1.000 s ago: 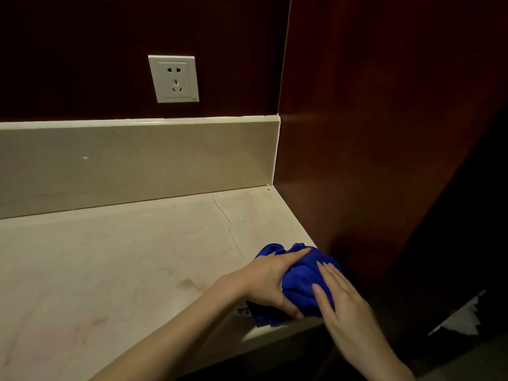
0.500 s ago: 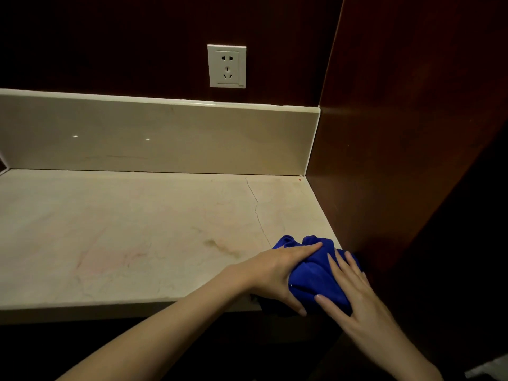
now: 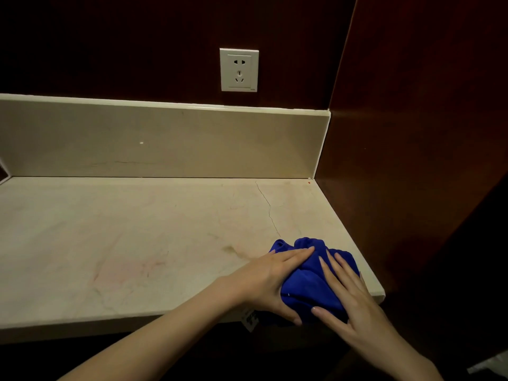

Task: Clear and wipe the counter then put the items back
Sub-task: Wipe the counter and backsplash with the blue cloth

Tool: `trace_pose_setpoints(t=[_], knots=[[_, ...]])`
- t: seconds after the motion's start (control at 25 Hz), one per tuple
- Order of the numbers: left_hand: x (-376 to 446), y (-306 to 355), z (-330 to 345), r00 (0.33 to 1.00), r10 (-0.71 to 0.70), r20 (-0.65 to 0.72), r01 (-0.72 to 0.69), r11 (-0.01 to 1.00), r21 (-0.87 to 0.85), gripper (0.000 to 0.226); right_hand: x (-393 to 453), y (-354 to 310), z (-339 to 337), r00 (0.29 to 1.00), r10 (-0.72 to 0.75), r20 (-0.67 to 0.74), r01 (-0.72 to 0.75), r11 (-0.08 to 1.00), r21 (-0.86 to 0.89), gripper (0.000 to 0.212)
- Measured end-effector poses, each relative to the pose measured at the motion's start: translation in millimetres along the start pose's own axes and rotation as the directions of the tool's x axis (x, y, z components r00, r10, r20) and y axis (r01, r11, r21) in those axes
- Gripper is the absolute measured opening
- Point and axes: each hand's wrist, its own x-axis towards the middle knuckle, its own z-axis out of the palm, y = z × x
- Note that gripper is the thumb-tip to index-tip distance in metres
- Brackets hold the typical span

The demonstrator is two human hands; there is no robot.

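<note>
Both hands, left hand [image 3: 270,281] and right hand [image 3: 350,295], press straight fingers on a bunched blue cloth [image 3: 308,273]. It sits at the marble counter [image 3: 137,243]'s near right edge beside the wood panel [image 3: 412,160]; bare stone spreads left.

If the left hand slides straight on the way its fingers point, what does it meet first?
The left hand points up-right across the blue cloth. Beyond the cloth, probably the dark wooden side panel at the counter edge, though depth is unclear.

Blue cloth [image 3: 308,284] partly hidden under both hands; its white tag [image 3: 249,320] print too small to read; counter [image 3: 110,243] cut off left.
</note>
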Motion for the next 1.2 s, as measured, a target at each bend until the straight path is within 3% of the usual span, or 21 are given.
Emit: trace_pose_setpoints(t=[0.24,0.48,0.88,1.2], knots=[[-70.0,-38.5,-26.3,1.000,-0.014,-0.014,0.014,1.000,-0.018,0.113,19.9,-73.7,20.6,0.995,-0.060,0.076,0.065,0.996,-0.066,0.097],[-178.1,-96.7,-61.6,0.994,-0.111,-0.017,0.110,0.993,-0.041,0.113,54.2,-186.2,49.0,0.964,-0.200,0.173,0.222,0.968,-0.116,0.080],[-375.1,-179.1,-114.3,0.918,-0.389,-0.077,0.383,0.920,-0.081,0.111,113.9,-369.9,129.8,0.865,-0.489,0.112,0.500,0.856,-0.131,0.082],[-469.2,-216.8,-136.0,0.857,-0.505,-0.100,0.501,0.863,-0.068,0.107,141.7,-462.0,178.2,0.817,-0.574,0.051,0.573,0.799,-0.182,0.084]])
